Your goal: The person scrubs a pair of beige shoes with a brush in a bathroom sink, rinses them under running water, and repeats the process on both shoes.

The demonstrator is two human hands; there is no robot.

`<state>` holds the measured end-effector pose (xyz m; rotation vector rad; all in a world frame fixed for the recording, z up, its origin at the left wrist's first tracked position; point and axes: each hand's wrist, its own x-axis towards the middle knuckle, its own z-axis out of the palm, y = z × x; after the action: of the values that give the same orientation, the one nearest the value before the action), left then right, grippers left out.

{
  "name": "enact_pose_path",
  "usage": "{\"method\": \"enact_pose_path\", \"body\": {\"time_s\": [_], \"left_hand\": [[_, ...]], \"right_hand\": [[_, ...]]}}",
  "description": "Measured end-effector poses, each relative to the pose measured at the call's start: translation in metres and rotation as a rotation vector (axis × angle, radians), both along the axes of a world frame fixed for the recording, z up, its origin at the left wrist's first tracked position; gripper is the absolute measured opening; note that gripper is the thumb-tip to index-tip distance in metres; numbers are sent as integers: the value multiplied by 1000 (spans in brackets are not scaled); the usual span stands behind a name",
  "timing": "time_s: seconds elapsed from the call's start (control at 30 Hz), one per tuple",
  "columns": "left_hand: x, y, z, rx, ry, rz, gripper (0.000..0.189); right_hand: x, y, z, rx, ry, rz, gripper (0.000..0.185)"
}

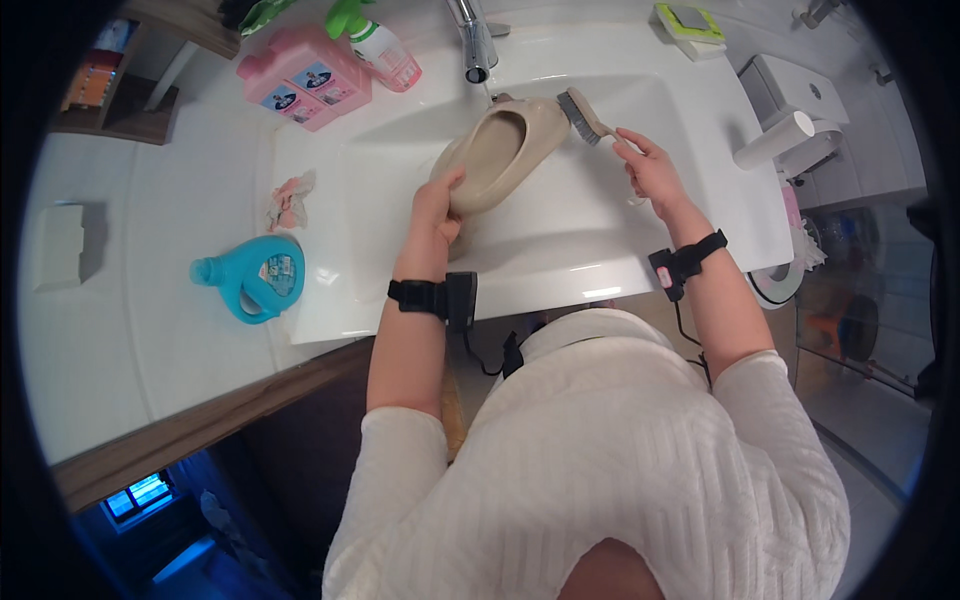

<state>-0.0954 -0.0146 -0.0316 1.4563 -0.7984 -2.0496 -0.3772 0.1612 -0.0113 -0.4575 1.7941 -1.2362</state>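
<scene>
A beige slipper (544, 142) is tilted over the white washbasin (592, 214), its toe beneath the chrome faucet (472, 45). My left hand (439, 201) grips the slipper by its heel end. Below that hand, part of another beige item shows in the basin, mostly hidden. On the right, my right hand (651, 171) holds the handle of a scrubbing brush (583, 116) with grey bristles. The bristles face the slipper's toe and are close to it; whether they touch is hard to tell. A thin stream of water seems to fall from the spout behind the slipper.
Pink bottles (307, 79) and a green-topped spray bottle (382, 56) stand behind the basin, at left. A blue detergent bottle (289, 277) lies on the left counter, near a crumpled pink cloth (289, 202). At back right sits a green-and-white packet (690, 26). A white cylinder (774, 140) juts in at right.
</scene>
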Motion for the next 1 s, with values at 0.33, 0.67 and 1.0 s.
{"method": "enact_pose_path", "body": {"time_s": [0.33,0.67,1.0], "left_hand": [[-24,-49,6,-109,24,-319,37],[-29,-77,-21,-128,251,-442,46],[-53,-54,-53,-86,435,-341,55]], "right_hand": [[-16,24,0,-26,-42,-63,48],[-28,40,13,-83,-64,-155,46],[-28,47,30,-108,-34,-163,45]]}}
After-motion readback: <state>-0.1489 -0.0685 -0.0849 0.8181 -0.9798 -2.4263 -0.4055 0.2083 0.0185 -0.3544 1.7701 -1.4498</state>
